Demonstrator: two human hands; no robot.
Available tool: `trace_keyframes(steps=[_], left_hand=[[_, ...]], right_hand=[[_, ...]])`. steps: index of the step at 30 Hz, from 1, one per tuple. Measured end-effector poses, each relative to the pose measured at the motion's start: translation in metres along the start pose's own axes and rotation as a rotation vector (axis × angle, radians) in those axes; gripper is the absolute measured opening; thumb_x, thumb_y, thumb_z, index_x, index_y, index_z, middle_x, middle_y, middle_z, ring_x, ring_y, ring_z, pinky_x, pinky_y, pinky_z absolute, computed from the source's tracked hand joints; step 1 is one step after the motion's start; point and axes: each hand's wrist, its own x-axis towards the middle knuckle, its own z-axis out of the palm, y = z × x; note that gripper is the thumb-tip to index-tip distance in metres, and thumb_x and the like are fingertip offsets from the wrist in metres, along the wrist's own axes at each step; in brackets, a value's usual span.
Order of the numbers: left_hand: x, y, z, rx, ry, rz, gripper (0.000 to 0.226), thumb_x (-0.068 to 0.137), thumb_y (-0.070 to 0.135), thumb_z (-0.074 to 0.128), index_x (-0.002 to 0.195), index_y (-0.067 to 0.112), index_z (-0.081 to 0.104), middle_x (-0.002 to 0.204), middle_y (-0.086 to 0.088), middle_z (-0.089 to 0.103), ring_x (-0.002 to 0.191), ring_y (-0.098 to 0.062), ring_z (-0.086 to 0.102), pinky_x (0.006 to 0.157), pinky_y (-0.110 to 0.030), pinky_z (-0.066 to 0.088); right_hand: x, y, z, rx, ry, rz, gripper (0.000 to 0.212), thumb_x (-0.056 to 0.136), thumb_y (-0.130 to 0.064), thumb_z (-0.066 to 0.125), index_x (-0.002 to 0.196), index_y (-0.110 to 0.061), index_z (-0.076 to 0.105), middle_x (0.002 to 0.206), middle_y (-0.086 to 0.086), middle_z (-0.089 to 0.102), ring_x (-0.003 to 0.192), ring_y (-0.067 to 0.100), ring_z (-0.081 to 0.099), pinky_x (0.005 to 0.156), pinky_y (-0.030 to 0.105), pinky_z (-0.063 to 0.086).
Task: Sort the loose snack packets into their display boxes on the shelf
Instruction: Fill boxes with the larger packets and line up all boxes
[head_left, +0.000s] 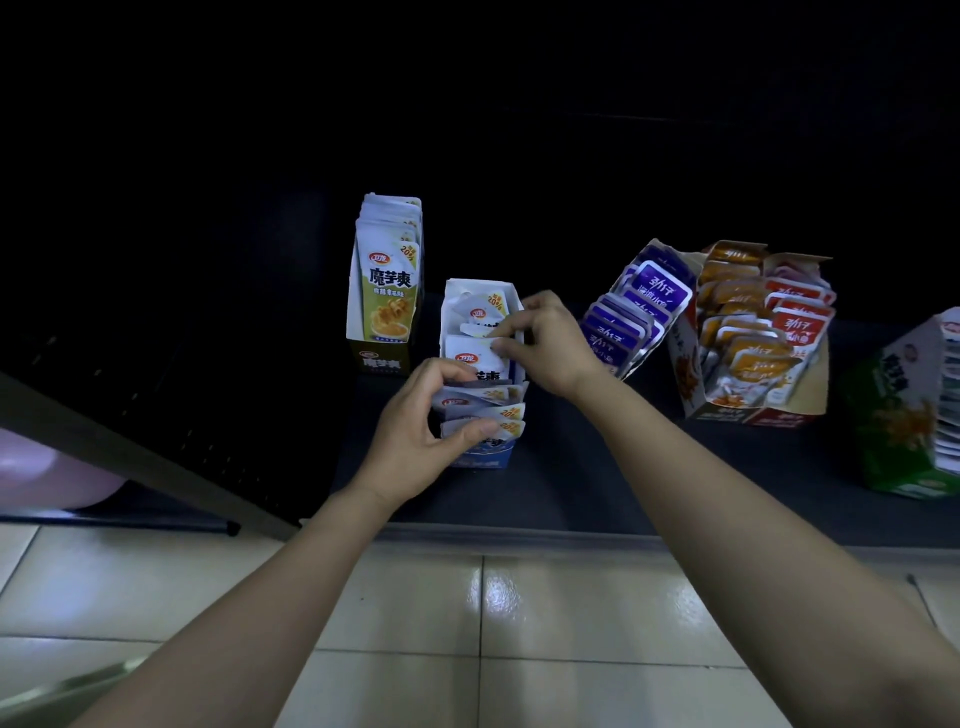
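A white and blue display box (483, 457) stands near the front of the dark shelf (597, 483), filled with white snack packets (470, 349). My left hand (415, 441) grips a small stack of white packets (488, 410) at the front of this box, thumb below and fingers above. My right hand (550, 345) reaches in from the right and pinches the edge of a white packet in the middle of the box. Further back on the left stands a yellow-green box (382, 291) full of packets.
To the right lean a box of purple packets (639, 317), a box of orange and red packets (753, 338) and a green box (904, 410) at the frame edge. Glossy floor tiles (467, 623) lie below the shelf lip. A slanted shelf frame (145, 452) runs at left.
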Motion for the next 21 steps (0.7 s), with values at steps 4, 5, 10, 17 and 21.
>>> trace_keyframes(steps=[4,5,10,17,21], left_hand=[[0.001,0.002,0.0,0.1,0.007,0.098,0.037,0.084,0.042,0.066,0.109,0.016,0.058,0.13,0.009,0.052,0.122,-0.008,0.052,0.099,-0.028,0.044],[0.002,0.002,0.0,0.142,0.019,0.116,0.037,0.085,0.043,0.065,0.11,0.016,0.059,0.134,0.01,0.049,0.124,-0.009,0.05,0.102,-0.032,0.043],[0.002,-0.002,0.001,0.232,0.092,0.124,0.04,0.085,0.048,0.063,0.114,0.021,0.06,0.155,0.012,0.023,0.143,-0.005,0.024,0.112,-0.019,0.024],[0.01,0.008,0.004,0.227,0.0,0.168,0.061,0.088,0.041,0.062,0.142,0.019,0.041,0.156,0.012,0.025,0.145,-0.007,0.022,0.114,-0.026,0.026],[0.012,0.005,0.005,0.33,0.008,0.205,0.054,0.091,0.049,0.054,0.136,0.02,0.051,0.131,0.021,0.04,0.138,-0.004,0.029,0.11,-0.013,0.022]], right_hand=[[-0.012,0.007,0.004,0.144,0.134,-0.118,0.01,0.089,-0.015,0.068,0.093,-0.009,0.074,0.131,0.008,0.045,0.126,0.025,0.044,0.103,0.043,0.043],[-0.015,0.007,0.003,0.189,0.183,-0.152,0.01,0.089,-0.017,0.067,0.093,-0.01,0.074,0.131,0.007,0.046,0.126,0.025,0.044,0.103,0.046,0.043],[-0.029,0.004,-0.008,0.235,0.052,-0.2,0.013,0.094,-0.024,0.061,0.093,-0.015,0.07,0.104,0.005,0.067,0.102,0.022,0.06,0.092,0.049,0.048],[-0.039,0.001,-0.012,0.428,-0.131,-0.173,0.016,0.096,-0.02,0.059,0.098,-0.007,0.067,0.097,0.005,0.072,0.097,0.018,0.069,0.09,0.049,0.053],[-0.041,0.006,-0.017,0.532,-0.221,-0.163,0.019,0.096,-0.014,0.059,0.101,0.001,0.069,0.099,0.013,0.072,0.1,0.026,0.068,0.094,0.045,0.053]])
